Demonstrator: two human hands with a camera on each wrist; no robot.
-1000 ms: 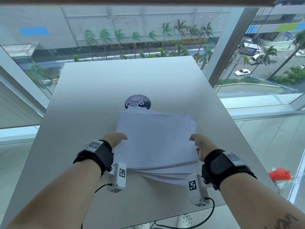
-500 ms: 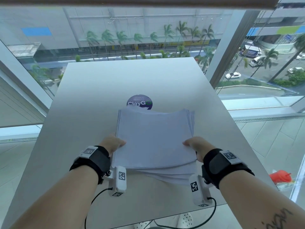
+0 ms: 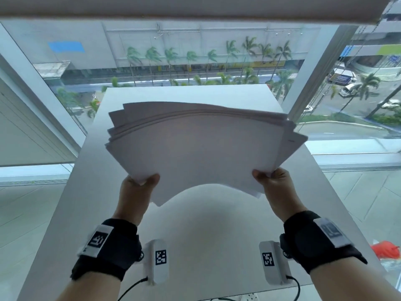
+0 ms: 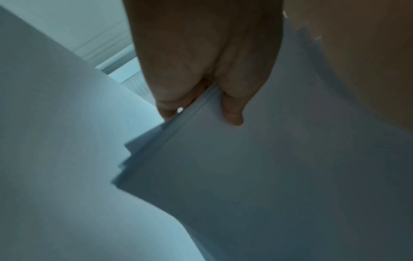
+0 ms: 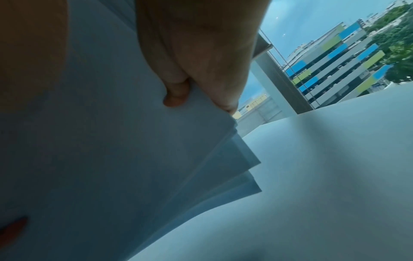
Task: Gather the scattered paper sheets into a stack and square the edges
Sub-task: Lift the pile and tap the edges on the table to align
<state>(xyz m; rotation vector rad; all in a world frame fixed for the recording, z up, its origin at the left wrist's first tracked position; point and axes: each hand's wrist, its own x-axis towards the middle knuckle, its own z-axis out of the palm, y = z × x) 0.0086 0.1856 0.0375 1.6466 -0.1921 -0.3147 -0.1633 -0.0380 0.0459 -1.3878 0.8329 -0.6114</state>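
A stack of white paper sheets is lifted off the white table and tilted up toward me, bowed in the middle. Its corners are fanned and uneven at the upper left and right. My left hand grips the stack's near left side, thumb on top. My right hand grips the near right side the same way. In the left wrist view the left hand pinches the paper stack, staggered corners showing below. In the right wrist view the right hand pinches the fanned paper stack.
The table stands against tall windows overlooking a street with palms. A window post rises by the table's far right corner. A roller blind hangs across the top. An orange object lies on the floor at right.
Both hands have taken hold of the stack's sides and lifted it off the table, tilting it upright. The round purple sticker on the table is now hidden behind the paper.
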